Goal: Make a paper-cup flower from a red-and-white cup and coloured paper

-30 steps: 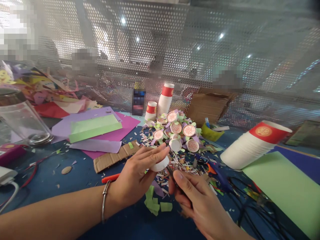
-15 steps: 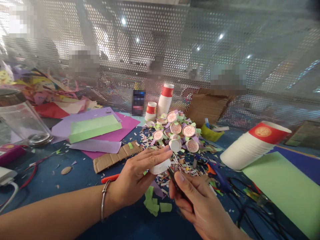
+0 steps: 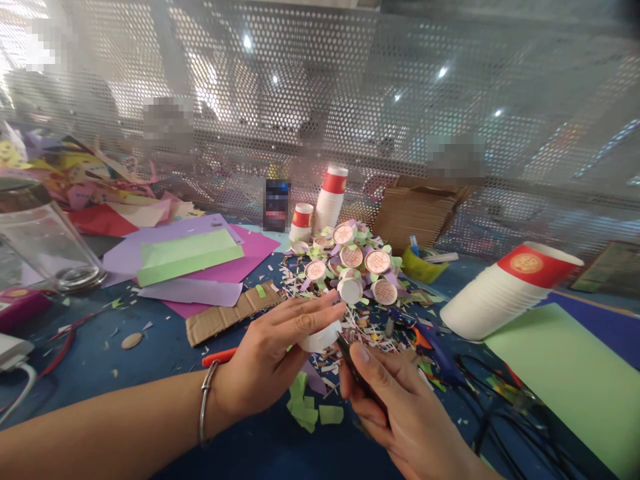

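My left hand (image 3: 273, 350) is closed round the cut-off white bottom of a paper cup (image 3: 321, 338), held just above the blue table. My right hand (image 3: 400, 410) grips dark scissors (image 3: 350, 357), whose blades touch the cup piece's right edge. Right behind them lies a heap of cup bottoms with red seals (image 3: 353, 260) among purple and green paper petals. Green paper scraps (image 3: 310, 407) lie under my hands.
A lying stack of red-rimmed paper cups (image 3: 505, 287) is at the right, beside a green sheet (image 3: 565, 380). Upright cup stacks (image 3: 330, 197), coloured paper sheets (image 3: 195, 257), a cardboard strip (image 3: 230, 313), a red pen (image 3: 220, 357), a glass jar (image 3: 45, 243) and black cables (image 3: 500, 400) surround me. Perforated metal screen behind.
My left hand has shifted slightly right with the cup piece. The scissors in my right hand have moved in against its edge.
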`<action>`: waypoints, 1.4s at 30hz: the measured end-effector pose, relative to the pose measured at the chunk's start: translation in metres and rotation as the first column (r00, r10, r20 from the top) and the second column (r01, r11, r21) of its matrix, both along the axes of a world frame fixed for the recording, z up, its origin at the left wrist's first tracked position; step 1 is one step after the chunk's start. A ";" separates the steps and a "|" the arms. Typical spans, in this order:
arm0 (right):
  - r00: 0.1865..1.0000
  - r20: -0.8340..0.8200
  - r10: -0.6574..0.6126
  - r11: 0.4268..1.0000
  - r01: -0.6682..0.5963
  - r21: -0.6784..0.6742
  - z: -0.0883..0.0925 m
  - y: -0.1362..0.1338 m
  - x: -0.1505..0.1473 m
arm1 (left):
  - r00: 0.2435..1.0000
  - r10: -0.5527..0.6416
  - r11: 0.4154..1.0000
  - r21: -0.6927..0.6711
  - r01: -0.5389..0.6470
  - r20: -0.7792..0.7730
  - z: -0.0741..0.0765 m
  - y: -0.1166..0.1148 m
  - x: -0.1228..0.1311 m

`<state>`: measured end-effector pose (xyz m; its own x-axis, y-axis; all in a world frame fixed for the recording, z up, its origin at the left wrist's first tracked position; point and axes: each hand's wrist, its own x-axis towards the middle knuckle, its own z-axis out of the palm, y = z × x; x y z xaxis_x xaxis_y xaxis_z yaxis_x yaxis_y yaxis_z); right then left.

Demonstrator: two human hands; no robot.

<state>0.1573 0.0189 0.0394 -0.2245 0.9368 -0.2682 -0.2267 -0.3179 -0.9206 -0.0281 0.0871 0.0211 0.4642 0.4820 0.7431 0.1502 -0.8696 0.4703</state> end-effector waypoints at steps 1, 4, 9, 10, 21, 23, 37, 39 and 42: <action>1.000 0.004 -0.007 1.000 0.007 -0.001 0.000 0.001 0.000 | 1.000 0.017 1.000 0.002 -0.017 -0.017 0.000 0.000 0.000; 1.000 0.021 -0.007 1.000 0.007 0.002 -0.001 0.002 0.000 | 0.997 0.051 0.999 0.009 -0.051 -0.063 0.000 -0.001 -0.001; 0.998 0.058 -0.024 1.000 0.025 -0.003 -0.004 0.003 0.000 | 0.991 0.066 0.998 0.023 -0.064 -0.113 0.002 0.000 -0.002; 0.998 0.063 -0.026 1.000 0.026 -0.005 -0.004 0.003 0.000 | 0.990 0.067 0.998 0.020 -0.065 -0.125 0.003 0.000 -0.002; 0.997 0.077 -0.017 1.000 0.019 -0.021 0.002 0.002 0.000 | 0.981 0.101 0.984 0.165 -0.073 -0.169 0.009 0.001 -0.007; 0.998 0.068 0.005 1.000 -0.005 -0.004 0.003 0.001 0.001 | 0.985 0.088 0.978 0.203 -0.057 -0.147 0.012 0.001 -0.008; 0.892 0.419 -0.170 0.915 -0.014 0.402 0.005 0.004 0.013 | 0.974 0.036 0.917 -0.380 -0.121 -0.223 0.020 -0.006 0.000; 0.844 0.484 -0.229 0.901 -0.004 0.435 0.004 0.005 0.014 | 0.960 -0.045 0.877 -0.471 -0.094 -0.276 0.022 -0.009 0.001; 0.797 0.567 -0.209 0.905 -0.062 0.422 -0.001 0.006 0.014 | 0.946 -0.142 0.849 -0.528 -0.035 -0.291 0.022 -0.012 0.003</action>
<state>0.1713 0.0246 0.0381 -0.0759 0.9941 0.0780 0.3921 0.1017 -0.9143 -0.0249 0.0756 0.0429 0.6617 0.7218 0.2030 0.3242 -0.5195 0.7905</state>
